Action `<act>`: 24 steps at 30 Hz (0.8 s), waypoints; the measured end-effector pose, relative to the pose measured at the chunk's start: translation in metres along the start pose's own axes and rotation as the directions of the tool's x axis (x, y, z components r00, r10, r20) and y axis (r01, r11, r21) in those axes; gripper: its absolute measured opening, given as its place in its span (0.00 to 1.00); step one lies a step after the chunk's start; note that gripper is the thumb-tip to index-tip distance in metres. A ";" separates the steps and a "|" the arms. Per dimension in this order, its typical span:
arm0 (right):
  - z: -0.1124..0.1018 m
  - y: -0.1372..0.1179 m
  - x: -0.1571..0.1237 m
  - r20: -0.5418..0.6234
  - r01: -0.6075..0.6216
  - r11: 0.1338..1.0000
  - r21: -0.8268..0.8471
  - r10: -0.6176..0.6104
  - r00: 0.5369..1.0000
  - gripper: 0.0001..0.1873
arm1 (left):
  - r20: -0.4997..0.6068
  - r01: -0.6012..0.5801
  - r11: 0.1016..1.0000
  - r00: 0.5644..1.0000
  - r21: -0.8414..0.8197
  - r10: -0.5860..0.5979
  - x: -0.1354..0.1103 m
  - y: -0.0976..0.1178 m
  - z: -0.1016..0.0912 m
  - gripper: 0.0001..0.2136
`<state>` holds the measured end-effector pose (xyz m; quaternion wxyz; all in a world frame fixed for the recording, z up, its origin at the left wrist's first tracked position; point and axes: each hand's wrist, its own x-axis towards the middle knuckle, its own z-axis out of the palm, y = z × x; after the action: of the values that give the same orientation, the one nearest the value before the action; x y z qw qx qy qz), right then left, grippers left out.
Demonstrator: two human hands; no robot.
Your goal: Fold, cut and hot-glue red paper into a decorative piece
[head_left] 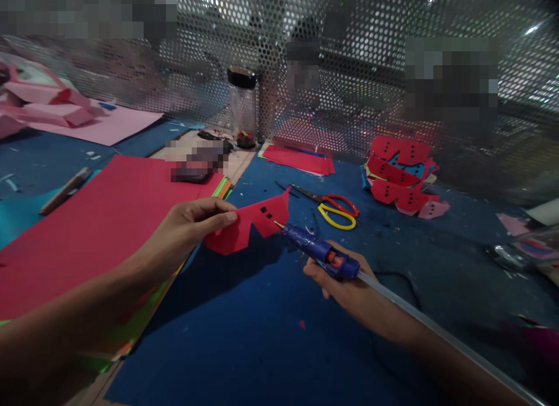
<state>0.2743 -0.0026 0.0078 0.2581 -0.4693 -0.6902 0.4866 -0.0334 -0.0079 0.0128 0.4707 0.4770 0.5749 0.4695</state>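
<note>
Between the thumb and fingers of my left hand [203, 219] is a red paper cutout [231, 234], held up off the blue table. It has a notched lower edge, a pointed right corner and small black squares near its right end. My right hand [338, 283] is wrapped round a blue glue gun [310, 246], with a long clear glue stick [419, 318] running out of its back. The gun's metal tip points left and is at the cutout's right part, close to the black squares; whether it touches cannot be told.
Scissors [336, 211] with red and yellow handles lie behind the gun. Stacked cutouts [402, 176] stand at the back right, red strips [297, 158] at the back. A large red sheet [109, 219], phone [203, 164] and jar [243, 112] are leftward, before a perforated metal screen [349, 103].
</note>
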 end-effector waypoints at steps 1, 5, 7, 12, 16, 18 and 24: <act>0.000 -0.001 0.000 0.009 0.000 1.000 0.001 0.000 1.000 0.15 | 0.003 0.002 1.000 1.000 -0.003 -0.002 0.000 0.000 0.000 0.10; -0.001 -0.005 0.001 0.012 -0.003 1.000 -0.029 0.003 1.000 0.15 | 0.008 0.004 1.000 1.000 -0.008 -0.004 0.000 -0.002 0.000 0.10; -0.001 -0.006 0.001 0.010 0.004 0.999 -0.042 -0.004 1.000 0.15 | 0.010 0.004 1.000 1.000 -0.006 -0.004 0.000 -0.002 0.000 0.10; -0.001 -0.008 0.003 0.018 0.076 0.993 -0.086 -0.075 0.997 0.15 | 0.019 -0.021 1.000 1.000 -0.013 0.021 0.001 -0.003 0.000 0.11; -0.001 -0.010 0.003 0.016 0.087 0.990 -0.111 -0.086 0.996 0.16 | 0.024 -0.026 1.000 0.999 -0.010 0.026 0.001 -0.004 -0.001 0.11; -0.001 -0.010 0.003 0.014 0.083 0.991 -0.106 -0.082 0.997 0.16 | 0.025 -0.024 1.000 0.999 -0.013 0.024 0.001 -0.004 -0.001 0.11; -0.001 -0.008 0.003 0.023 0.086 0.991 -0.106 -0.084 0.996 0.16 | 0.041 -0.018 0.999 0.999 -0.027 0.019 0.001 -0.004 -0.001 0.12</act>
<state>0.2708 -0.0004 0.0157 0.2466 -0.4480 -0.7371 0.4417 -0.0348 -0.0073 0.0087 0.4843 0.4855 0.5544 0.4716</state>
